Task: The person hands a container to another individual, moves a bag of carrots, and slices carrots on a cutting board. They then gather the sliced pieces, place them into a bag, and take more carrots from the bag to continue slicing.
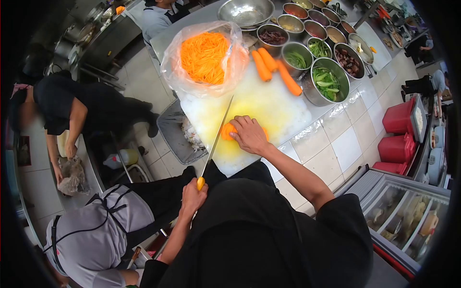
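Carrot [228, 128] lies on the yellow-stained cutting board [293, 113], mostly hidden under the person's right hand [249, 136], with orange showing at both ends. That hand's fingers curve over it, slightly apart, seemingly holding it down; the thumb's exact place cannot be told. The left hand [193, 196] wraps its fingers around the yellow handle of a knife [216, 142], whose long blade slants just beside the carrot; whether they touch is unclear. The step in hand looks like cutting, with the next stroke calling for a steady hold and fingertips tucked clear of the edge. Beyond, three whole carrots [288, 79] rest near a plastic bag [234, 32] of shredded carrot [204, 57]. Metal pots [312, 95] crowd the table's far right, while a grey bin [169, 128] stands left of the board.
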The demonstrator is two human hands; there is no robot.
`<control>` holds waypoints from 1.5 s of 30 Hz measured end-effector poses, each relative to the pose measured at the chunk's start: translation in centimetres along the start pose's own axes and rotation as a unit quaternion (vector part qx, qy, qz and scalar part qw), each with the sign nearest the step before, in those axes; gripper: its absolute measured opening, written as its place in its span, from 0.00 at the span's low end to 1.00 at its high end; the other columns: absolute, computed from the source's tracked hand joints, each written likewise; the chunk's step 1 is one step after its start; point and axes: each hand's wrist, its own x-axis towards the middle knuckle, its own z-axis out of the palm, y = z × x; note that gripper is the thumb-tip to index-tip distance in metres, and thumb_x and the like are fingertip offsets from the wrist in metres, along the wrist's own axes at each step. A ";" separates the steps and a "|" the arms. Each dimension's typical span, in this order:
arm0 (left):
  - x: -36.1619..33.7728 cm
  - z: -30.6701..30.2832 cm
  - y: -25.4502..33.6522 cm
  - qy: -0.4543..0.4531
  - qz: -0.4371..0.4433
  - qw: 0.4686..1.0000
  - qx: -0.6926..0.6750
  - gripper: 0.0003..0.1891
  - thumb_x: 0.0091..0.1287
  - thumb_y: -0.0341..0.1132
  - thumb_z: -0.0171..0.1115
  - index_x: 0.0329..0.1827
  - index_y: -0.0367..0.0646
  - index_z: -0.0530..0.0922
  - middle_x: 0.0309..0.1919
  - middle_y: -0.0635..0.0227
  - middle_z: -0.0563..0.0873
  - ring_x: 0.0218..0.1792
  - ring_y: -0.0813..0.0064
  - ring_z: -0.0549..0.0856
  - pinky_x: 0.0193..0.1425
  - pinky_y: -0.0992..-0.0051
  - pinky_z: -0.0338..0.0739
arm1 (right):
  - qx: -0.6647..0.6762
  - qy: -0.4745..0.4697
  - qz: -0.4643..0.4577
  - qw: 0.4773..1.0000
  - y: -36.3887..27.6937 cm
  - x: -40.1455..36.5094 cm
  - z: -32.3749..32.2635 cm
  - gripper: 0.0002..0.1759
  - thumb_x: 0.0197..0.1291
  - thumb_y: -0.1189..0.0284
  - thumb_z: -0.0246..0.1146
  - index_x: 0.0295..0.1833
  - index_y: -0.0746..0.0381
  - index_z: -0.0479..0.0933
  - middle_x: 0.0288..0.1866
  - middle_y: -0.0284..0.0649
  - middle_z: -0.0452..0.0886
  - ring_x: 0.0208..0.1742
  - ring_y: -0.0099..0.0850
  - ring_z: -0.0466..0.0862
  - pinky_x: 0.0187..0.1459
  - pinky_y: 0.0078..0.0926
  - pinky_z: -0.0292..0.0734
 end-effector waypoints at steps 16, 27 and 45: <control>6.8 0.2 5.6 0.007 0.026 0.997 -0.078 0.34 0.77 0.57 0.38 0.39 0.29 0.79 0.34 0.41 0.84 0.42 0.43 0.83 0.50 0.55 0.73 | 0.027 0.032 -0.129 0.991 2.0 -1.4 -2.4 0.27 0.53 0.80 0.58 0.62 0.56 0.74 0.64 0.40 0.73 0.67 0.39 0.68 0.62 0.36 0.63; 8.0 -1.4 7.7 -0.059 0.005 0.998 -0.035 0.34 0.78 0.55 0.37 0.41 0.29 0.80 0.39 0.32 0.82 0.49 0.32 0.79 0.54 0.47 0.72 | -0.014 0.002 -0.139 0.990 2.0 -1.2 -1.4 0.25 0.52 0.77 0.62 0.60 0.57 0.77 0.61 0.35 0.75 0.63 0.34 0.71 0.57 0.32 0.66; 8.8 0.3 7.8 -0.007 0.052 0.999 0.014 0.33 0.78 0.52 0.36 0.39 0.27 0.79 0.39 0.29 0.81 0.45 0.30 0.79 0.52 0.45 0.71 | 0.015 0.031 -0.110 0.993 1.4 -1.4 -0.5 0.23 0.56 0.76 0.56 0.59 0.61 0.77 0.60 0.37 0.76 0.62 0.32 0.73 0.60 0.31 0.66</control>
